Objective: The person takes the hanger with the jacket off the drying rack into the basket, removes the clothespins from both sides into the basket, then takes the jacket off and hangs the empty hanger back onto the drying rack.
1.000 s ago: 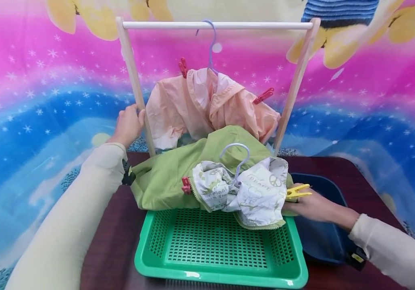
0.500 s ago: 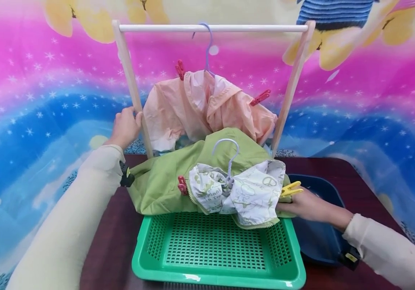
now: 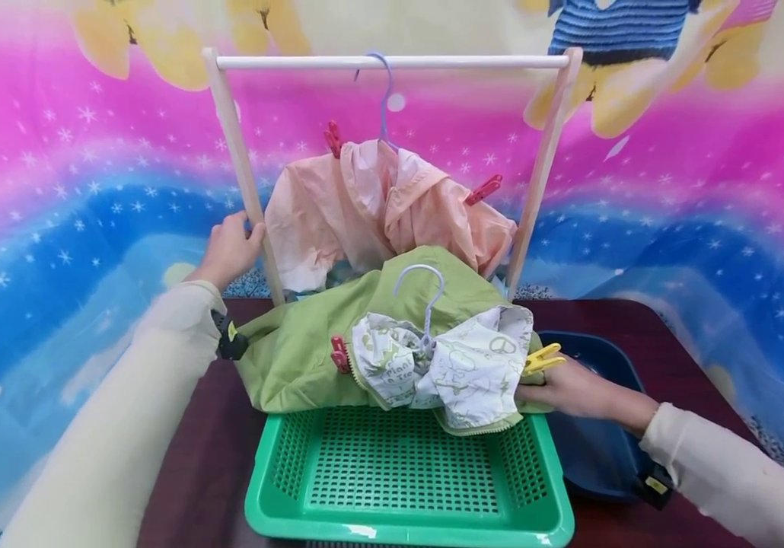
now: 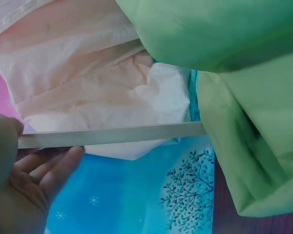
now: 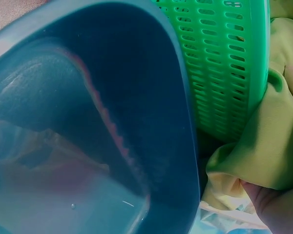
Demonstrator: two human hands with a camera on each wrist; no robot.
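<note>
My left hand [image 3: 227, 247] grips the left wooden post [image 3: 237, 156] of a small clothes rack, thumb and fingers on opposite sides in the left wrist view. At the right, my right hand [image 3: 580, 388] holds the edge of a green jacket [image 3: 317, 335], just beside a yellow clothespin [image 3: 539, 359]. This jacket has a white printed lining and lies over the back of a green basket [image 3: 409, 530]. A lilac hanger [image 3: 441, 288] pokes up from its collar, and a red clothespin [image 3: 339, 355] grips its left side. Some right-hand fingers are hidden by cloth.
Behind, a pink jacket [image 3: 358, 202] with two red clothespins hangs from the rack's white bar [image 3: 460, 62] on a lilac hanger. A dark blue basin [image 5: 151, 73] containing water stands right of the basket. Dark table [image 3: 200, 434] shows on both sides.
The head view has shifted slightly, so the scene sits lower and further left. The green jacket's hanger hook has tipped a little left. Both hands keep their holds.
</note>
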